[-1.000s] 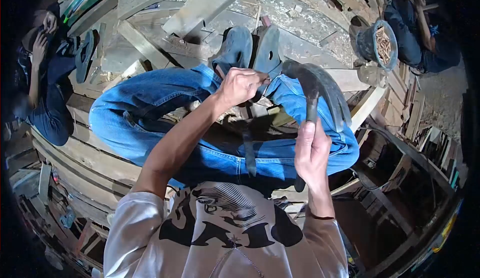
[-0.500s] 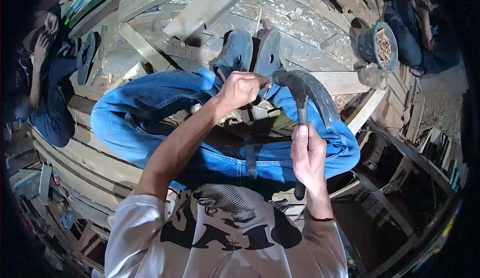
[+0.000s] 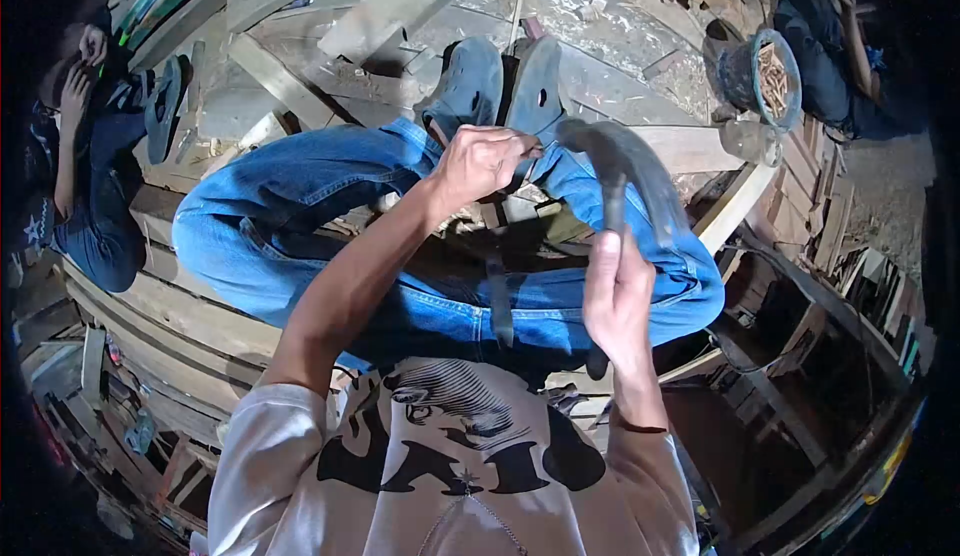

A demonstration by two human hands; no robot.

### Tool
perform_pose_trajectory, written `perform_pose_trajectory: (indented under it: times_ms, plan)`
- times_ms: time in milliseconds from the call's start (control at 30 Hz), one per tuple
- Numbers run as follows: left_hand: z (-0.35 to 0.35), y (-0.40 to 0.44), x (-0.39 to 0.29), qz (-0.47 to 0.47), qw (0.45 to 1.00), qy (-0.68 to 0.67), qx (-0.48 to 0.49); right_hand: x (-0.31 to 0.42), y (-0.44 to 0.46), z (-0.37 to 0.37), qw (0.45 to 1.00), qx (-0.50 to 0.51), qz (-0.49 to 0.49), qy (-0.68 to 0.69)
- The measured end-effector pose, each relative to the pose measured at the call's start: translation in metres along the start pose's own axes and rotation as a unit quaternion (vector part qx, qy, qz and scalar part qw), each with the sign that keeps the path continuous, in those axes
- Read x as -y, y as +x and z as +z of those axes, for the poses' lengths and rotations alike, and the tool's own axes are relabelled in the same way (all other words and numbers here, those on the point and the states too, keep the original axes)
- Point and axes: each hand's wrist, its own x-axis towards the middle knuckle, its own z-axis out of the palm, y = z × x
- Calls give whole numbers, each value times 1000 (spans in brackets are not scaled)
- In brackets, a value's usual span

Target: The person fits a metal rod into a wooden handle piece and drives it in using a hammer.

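Note:
My right hand (image 3: 618,296) is wrapped around the handle of a hammer (image 3: 612,166), its dark head raised over the right knee and slightly smeared by motion. Just left of the hammer head, the fingers of my left hand (image 3: 482,168) are pinched together; what they hold is too small and hidden to make out. Below both hands are my bent legs in blue jeans (image 3: 270,191). Beyond them, grey clogs (image 3: 472,81) rest side by side. A dark strip (image 3: 499,301) lies across the jeans between my forearms.
A bucket (image 3: 795,111) of small wooden pieces stands at the upper right, with a clear container (image 3: 752,142) beside it. Planks (image 3: 285,81) and scraps cover the floor. One person (image 3: 95,186) sits at left, another (image 3: 825,51) at upper right.
The hammer head has shifted slightly to the right and is more blurred. My left hand has stayed almost in place, still pinched.

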Motion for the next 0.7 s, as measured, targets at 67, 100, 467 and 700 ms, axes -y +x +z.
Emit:
perform_pose_trajectory:
  times_ms: [67,100,467,700]
  plan:
    - [0,-2,3,12,1000,11,0,-2,3,0,998,53,36,-2]
    - [1,-2,4,5,1000,6,-4,0,0,-2,999,38,28,-4]
    - [6,-3,6,2,999,-18,-33,13,0,-6,1000,-7,-16,-14]
    - [3,-5,2,-18,1000,23,-8,4,6,1,994,30,0,-109]
